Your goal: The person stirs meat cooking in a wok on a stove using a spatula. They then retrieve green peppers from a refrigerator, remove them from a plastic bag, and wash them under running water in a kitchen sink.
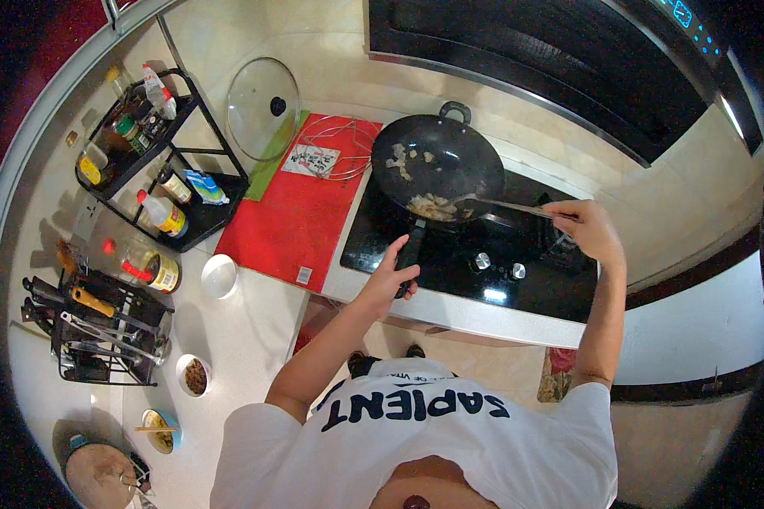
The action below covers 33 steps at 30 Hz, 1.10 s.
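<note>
A black wok [438,168] rests on the left side of a black glass gas hob [445,254]. My left hand [389,277] is closed around its long black handle [409,251]. From the right, my right hand [582,229] grips a metal spatula [516,206], whose blade end dips into the wok. Pale cooked pieces of food [431,207] are heaped at the wok's near side by the blade. A few smaller pieces [401,159] cling to the far left wall. What kind of food it is, I cannot tell.
A red board [286,235] with a wire rack [337,146] lies left of the hob. Behind it leans a glass lid [254,108]. Further left stand a condiment shelf [213,203], a utensil rack [108,337] and several bowls, one white [219,277]. Above hangs a range hood [535,63].
</note>
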Each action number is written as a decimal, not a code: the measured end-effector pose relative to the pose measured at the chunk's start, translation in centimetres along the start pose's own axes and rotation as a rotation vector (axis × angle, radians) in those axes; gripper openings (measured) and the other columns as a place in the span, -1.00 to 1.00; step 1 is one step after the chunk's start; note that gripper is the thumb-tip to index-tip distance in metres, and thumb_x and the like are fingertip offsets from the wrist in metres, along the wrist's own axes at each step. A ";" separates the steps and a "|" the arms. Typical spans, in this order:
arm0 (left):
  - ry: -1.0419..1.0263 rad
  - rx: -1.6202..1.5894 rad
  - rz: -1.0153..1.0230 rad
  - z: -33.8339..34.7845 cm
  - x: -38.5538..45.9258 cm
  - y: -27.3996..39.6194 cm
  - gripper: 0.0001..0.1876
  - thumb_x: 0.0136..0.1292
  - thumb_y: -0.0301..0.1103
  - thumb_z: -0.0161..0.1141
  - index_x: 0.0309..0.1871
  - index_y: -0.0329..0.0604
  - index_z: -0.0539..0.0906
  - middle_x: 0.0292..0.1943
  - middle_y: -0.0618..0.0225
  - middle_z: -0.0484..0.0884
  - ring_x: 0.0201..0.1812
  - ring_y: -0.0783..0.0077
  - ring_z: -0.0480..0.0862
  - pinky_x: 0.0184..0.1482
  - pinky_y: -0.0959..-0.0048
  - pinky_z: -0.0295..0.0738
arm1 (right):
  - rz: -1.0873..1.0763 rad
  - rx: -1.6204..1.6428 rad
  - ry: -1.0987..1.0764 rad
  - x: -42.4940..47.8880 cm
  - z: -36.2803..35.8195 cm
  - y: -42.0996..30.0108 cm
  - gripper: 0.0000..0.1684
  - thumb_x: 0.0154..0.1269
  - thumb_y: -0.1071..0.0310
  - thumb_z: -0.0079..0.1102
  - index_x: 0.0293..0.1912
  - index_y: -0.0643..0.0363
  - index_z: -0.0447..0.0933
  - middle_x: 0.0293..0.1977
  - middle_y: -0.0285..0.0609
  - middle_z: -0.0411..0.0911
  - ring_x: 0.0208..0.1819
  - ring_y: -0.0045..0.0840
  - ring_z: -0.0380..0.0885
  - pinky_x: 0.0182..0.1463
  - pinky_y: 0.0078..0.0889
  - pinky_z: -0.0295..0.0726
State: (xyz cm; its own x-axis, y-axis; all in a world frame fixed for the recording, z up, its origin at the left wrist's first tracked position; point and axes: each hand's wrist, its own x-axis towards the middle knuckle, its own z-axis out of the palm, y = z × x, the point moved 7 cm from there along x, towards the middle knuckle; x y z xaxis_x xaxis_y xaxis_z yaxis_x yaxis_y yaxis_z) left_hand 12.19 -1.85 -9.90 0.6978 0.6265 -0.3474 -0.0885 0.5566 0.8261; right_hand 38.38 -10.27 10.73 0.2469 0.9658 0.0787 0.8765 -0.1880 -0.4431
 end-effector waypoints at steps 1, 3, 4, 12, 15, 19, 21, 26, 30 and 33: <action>0.005 -0.005 0.000 0.0 0.0 0.0 -0.26 0.20 -0.50 0.14 0.40 0.21 0.06 -0.36 0.31 0.45 -0.50 0.48 0.45 -0.53 0.49 0.32 | 0.045 -0.015 -0.043 -0.2 -0.5 0.0 -0.74 0.10 0.38 0.19 -0.16 0.15 0.62 -0.30 -0.01 0.62 -0.28 -0.31 0.62 -0.13 -0.37 0.53; 0.021 -0.017 0.004 -0.3 -0.1 0.1 -0.25 0.20 -0.50 0.15 0.40 0.21 0.06 -0.37 0.31 0.45 -0.51 0.48 0.45 -0.53 0.49 0.32 | 0.048 -0.012 -0.070 0.3 0.0 -0.1 -0.75 0.10 0.38 0.19 -0.17 0.16 0.62 -0.29 -0.02 0.62 -0.27 -0.32 0.63 -0.13 -0.37 0.53; 0.011 -0.019 0.004 -0.2 0.0 0.0 -0.25 0.20 -0.50 0.15 0.40 0.21 0.06 -0.37 0.31 0.45 -0.50 0.49 0.45 -0.52 0.49 0.32 | 0.018 0.001 -0.050 0.7 1.0 -0.3 -0.75 0.10 0.38 0.19 -0.17 0.16 0.62 -0.29 -0.01 0.62 -0.27 -0.31 0.63 -0.13 -0.37 0.54; -0.008 -0.031 0.003 0.2 0.2 -0.1 -0.27 0.21 -0.50 0.13 0.39 0.13 0.05 -0.32 0.30 0.43 -0.51 0.48 0.49 -0.55 0.50 0.36 | -0.019 -0.045 0.255 6.8 10.6 -0.6 -0.69 0.16 0.26 0.15 -0.06 -0.02 0.59 -0.26 -0.03 0.60 -0.23 -0.14 0.58 -0.11 -0.18 0.54; -0.012 -0.035 0.003 0.2 0.4 0.0 -0.27 0.21 -0.50 0.13 0.40 0.13 0.05 -0.31 0.29 0.43 -0.51 0.49 0.48 -0.56 0.49 0.36 | -0.005 -0.015 0.202 7.1 11.4 -0.2 -0.69 0.16 0.27 0.15 -0.06 -0.04 0.59 -0.24 -0.04 0.60 -0.23 -0.15 0.58 -0.10 -0.19 0.54; 0.003 -0.037 0.013 -0.4 0.3 -0.1 -0.27 0.21 -0.50 0.14 0.39 0.18 0.06 -0.33 0.30 0.44 -0.50 0.50 0.47 -0.55 0.50 0.35 | 0.013 -0.030 0.029 4.8 7.1 0.0 -0.69 0.14 0.26 0.17 -0.08 0.02 0.60 -0.27 -0.06 0.61 -0.22 -0.20 0.60 -0.12 -0.30 0.54; -0.001 -0.028 0.036 -1.0 0.4 -0.3 -0.26 0.20 -0.48 0.16 0.39 0.25 0.07 -0.35 0.32 0.46 -0.49 0.52 0.45 -0.52 0.51 0.35 | -0.009 0.011 0.020 3.2 3.8 -0.3 -0.71 0.18 0.31 0.13 -0.10 0.16 0.60 -0.24 -0.03 0.62 -0.19 -0.36 0.62 -0.09 -0.41 0.52; -0.010 -0.065 0.054 -0.2 1.0 -1.2 -0.25 0.18 -0.47 0.16 0.39 0.25 0.06 -0.35 0.32 0.47 -0.53 0.51 0.45 -0.55 0.51 0.37 | 0.113 0.134 -0.113 0.4 0.2 4.3 -0.72 0.20 0.50 0.11 -0.07 0.33 0.55 -0.17 -0.14 0.61 -0.14 -0.52 0.54 -0.01 -0.52 0.46; -0.007 -0.078 0.077 -0.3 1.8 -2.0 -0.23 0.18 -0.48 0.15 0.40 0.21 0.03 -0.40 0.29 0.48 -0.56 0.49 0.47 -0.58 0.49 0.38 | -0.005 0.162 -0.121 3.8 4.8 4.9 -0.67 0.22 0.53 0.06 0.00 0.36 0.50 -0.08 -0.09 0.58 -0.04 -0.47 0.53 0.03 -0.49 0.45; -0.013 -0.062 0.084 -0.1 1.3 -1.2 -0.24 0.20 -0.48 0.13 0.41 0.18 0.00 -0.42 0.28 0.49 -0.58 0.48 0.49 -0.61 0.49 0.39 | -0.075 0.201 0.031 7.2 7.9 4.2 -0.63 0.26 0.46 0.02 0.05 0.36 0.48 -0.06 -0.04 0.56 0.01 -0.40 0.51 0.09 -0.42 0.42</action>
State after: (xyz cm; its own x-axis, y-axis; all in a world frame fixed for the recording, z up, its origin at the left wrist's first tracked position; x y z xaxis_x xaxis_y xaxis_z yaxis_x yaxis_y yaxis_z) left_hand 13.15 -1.68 -11.36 0.6955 0.6652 -0.2716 -0.1903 0.5351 0.8231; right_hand 40.58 -2.75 2.33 0.1990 0.9693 0.1443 0.7936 -0.0730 -0.6040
